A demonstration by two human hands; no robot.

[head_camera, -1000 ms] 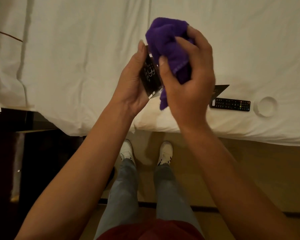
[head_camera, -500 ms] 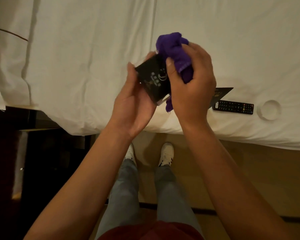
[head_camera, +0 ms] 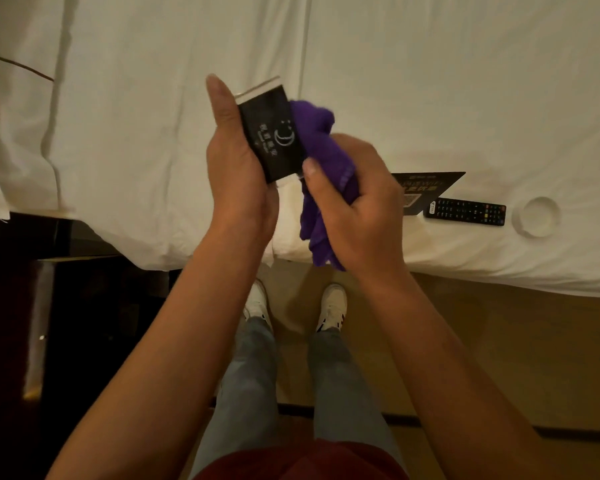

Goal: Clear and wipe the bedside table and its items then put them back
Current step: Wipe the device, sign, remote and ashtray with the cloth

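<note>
Bedside table (head_camera: 42,306) at far left, dark, top mostly out of view, so can't tell if it's been wiped. Left hand (head_camera: 238,168) grips the small black box (head_camera: 271,133), thumb up along its left edge, box upright over the bed (head_camera: 153,116). Purple cloth (head_camera: 321,161) bunched in the right hand (head_camera: 357,209), fingers clenched round it, cloth touching the box's right side. Further right on the bed: black card (head_camera: 426,188), remote (head_camera: 465,211), white round dish (head_camera: 537,216), lying just beside each other. My read: clearing looks done, item wiping is mid-way, with this box in hand; whether the others are wiped I can't tell. Putting everything back is still left.
</note>
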